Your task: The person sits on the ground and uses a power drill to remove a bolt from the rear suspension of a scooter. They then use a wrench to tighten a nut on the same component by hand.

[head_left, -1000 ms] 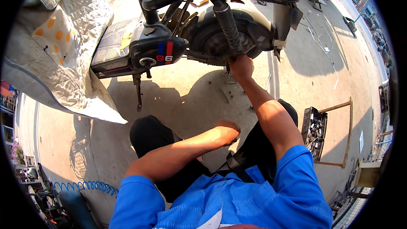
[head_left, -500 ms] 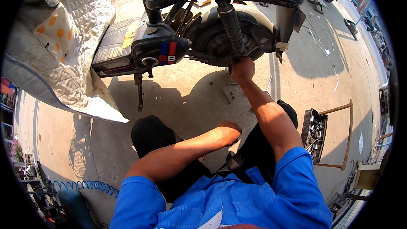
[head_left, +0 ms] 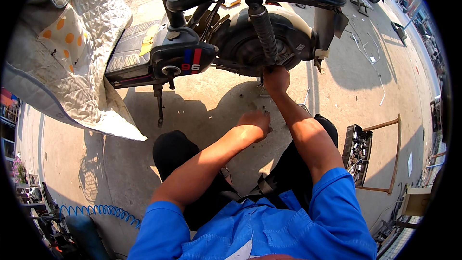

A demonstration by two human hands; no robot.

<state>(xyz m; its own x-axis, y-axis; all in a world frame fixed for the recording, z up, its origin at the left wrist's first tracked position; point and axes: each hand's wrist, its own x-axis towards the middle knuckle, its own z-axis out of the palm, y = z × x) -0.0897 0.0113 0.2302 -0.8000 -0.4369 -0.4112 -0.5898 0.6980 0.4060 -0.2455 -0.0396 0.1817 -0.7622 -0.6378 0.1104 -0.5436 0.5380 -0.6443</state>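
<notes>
An electric scooter [head_left: 166, 58] stands across the far side in front of me. Its rear wheel [head_left: 240, 48] sits behind a shock absorber [head_left: 263, 29] with a coiled spring. My right hand [head_left: 276, 81] is closed at the lower end of the shock absorber, by the wheel hub; what its fingers grip is hidden behind the hand. My left hand [head_left: 255, 124] is closed and held over the ground between my knees, apart from the scooter and below the right hand. Whatever it may hold cannot be made out.
A quilted cover [head_left: 98, 29] hangs over the scooter's front, at left. A tool tray [head_left: 357, 156] full of metal parts lies right of my knee, beside a wooden frame [head_left: 398, 154]. A blue coiled hose [head_left: 103, 209] is at lower left. The scooter's stand [head_left: 159, 108] reaches down.
My left hand has moved forward and slightly left, closer to the right hand. The right hand stays at the wheel hub. The scooter has barely shifted in view.
</notes>
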